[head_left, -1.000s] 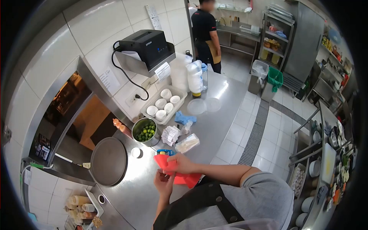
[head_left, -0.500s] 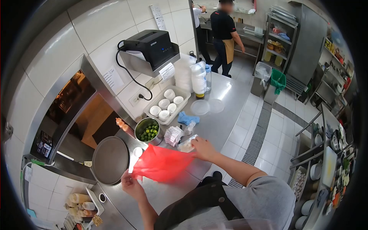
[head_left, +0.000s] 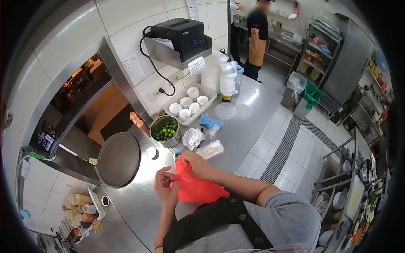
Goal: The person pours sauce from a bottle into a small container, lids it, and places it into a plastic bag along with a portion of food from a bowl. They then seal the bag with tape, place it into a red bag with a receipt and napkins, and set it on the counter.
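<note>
A thin red plastic bag hangs in front of my body over the steel counter. My left hand pinches its left edge, with fingers curled. Higher on the bag, my right hand is closed on its top, knuckles up. Just beyond my right hand lies a clear packet with pale contents. A small blue item shows partly behind the bag; I cannot make out what it is. Past these are a bundle of white paper slips and a steel pot of green limes.
Round dark trays lie stacked at left beside a small white cup. A basket of white cups stands against the wall, below a printer. Sauce bottles fill the lower left. A co-worker stands at the back.
My hands have come closer together, with the right hand moving left onto the bag's top. The spread bag is now bunched nearer my body. The co-worker has turned.
</note>
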A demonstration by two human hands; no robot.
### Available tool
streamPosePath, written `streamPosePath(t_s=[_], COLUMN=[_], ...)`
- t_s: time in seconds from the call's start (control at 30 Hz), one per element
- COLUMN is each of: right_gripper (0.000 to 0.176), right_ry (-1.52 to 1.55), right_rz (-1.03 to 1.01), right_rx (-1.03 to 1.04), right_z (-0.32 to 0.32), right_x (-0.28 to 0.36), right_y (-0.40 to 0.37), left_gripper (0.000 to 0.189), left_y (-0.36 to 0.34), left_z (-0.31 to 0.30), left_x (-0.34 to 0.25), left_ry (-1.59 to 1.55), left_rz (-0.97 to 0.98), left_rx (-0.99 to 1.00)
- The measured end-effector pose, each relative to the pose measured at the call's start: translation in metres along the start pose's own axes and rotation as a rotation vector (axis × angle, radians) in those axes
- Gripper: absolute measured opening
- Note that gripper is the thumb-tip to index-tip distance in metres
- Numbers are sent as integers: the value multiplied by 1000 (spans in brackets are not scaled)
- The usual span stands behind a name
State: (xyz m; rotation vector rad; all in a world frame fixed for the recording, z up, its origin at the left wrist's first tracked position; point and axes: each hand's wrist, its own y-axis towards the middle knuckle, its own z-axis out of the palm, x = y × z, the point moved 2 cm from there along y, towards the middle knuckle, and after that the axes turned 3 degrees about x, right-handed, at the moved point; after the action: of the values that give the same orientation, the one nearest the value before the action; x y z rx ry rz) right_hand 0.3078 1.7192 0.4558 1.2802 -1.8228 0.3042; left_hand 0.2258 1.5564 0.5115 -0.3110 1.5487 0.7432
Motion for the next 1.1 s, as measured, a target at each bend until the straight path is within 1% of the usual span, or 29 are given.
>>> streamPosePath(t_s=[0.03, 0.07, 0.13, 0.17, 0.2, 0.23, 0.3, 0.33, 0.4, 0.47, 0.5, 0.53, 0.6, 0.63, 0.7, 0.73, 0.77, 0.83, 0.9, 0.93, 0.97, 1.03, 1.07, 1.1], right_gripper=[30, 31, 35, 37, 39, 41, 40, 39, 38, 37, 37, 37, 35, 34, 30, 29, 28, 27, 27, 26, 29, 34, 32, 31], right_ry=[27, 86, 201, 218, 236, 254, 230, 218, 432, 526, 515, 502, 364, 297, 201, 149, 233, 396, 585, 678, 819, 1102, 1253, 1402], right_rz=[6, -12, -52, -51, -49, -48, -117, -152, -51, -13, -26, -39, -114, -151, -180, -195, -132, -8, 29, 44, 4, -80, 16, 114], right_rx=[-44, -125, -288, -307, -325, -344, -327, -322, -212, -154, -157, -159, -256, -303, -290, -287, -167, 72, 328, 459, 451, 427, 441, 454], right_z=[0, 3, 9, 11, 8, 5, 1, 0, 4, 11, 13, 17, 15, 12, 7, 1, -1, -7, -5, -4, -4, -10, -18, -37], right_x=[2, 1, 2, 3, 11, 16, 17, 17, 13, 0, -8, -14, -11, -4, 13, 21, 26, 28, 26, 26, 28, 38, 40, 47], right_y=[-3, -2, 6, 9, 12, 15, 20, 22, 22, 19, 19, 17, 14, 14, 12, 12, 11, 7, 0, -2, -4, -6, -8, -7], left_gripper=[46, 52, 60, 64, 86, 92, 104, 107, 113, 109, 108, 107, 105, 104, 102, 100, 98, 92, 82, 71, 68, 63, 63, 63], left_y=[0, -2, -5, -6, -8, -7, -4, -2, 0, 2, 1, -2, -1, 1, -1, 1, 5, 14, 17, 21, 21, 21, 19, 18], left_z=[-1, -3, 11, 21, 29, 35, 42, 41, 36, 26, 23, 22, 23, 24, 25, 21, 13, 3, -12, -26, -39, -54, -57, -54], left_x=[2, 8, 1, -3, -5, -8, -15, -15, -13, -8, -5, -2, 2, 6, 18, 31, 48, 54, 54, 82, 104, 118, 126, 117], left_ry=[25, 34, 229, 328, 399, 489, 668, 679, 700, 633, 598, 646, 741, 742, 750, 733, 713, 693, 702, 773, 740, 674, 475, 274], left_rz=[44, 35, 116, 158, 128, 157, 215, 229, 256, 166, 121, 125, 144, 148, 138, 148, 160, 164, 131, 98, 22, -128, -196, -262], left_rx=[-59, -28, -5, 5, 27, 18, 0, 22, 66, 128, 159, 172, 195, 156, 94, 22, -46, -150, -229, -294, -255, -177, -101, -25])
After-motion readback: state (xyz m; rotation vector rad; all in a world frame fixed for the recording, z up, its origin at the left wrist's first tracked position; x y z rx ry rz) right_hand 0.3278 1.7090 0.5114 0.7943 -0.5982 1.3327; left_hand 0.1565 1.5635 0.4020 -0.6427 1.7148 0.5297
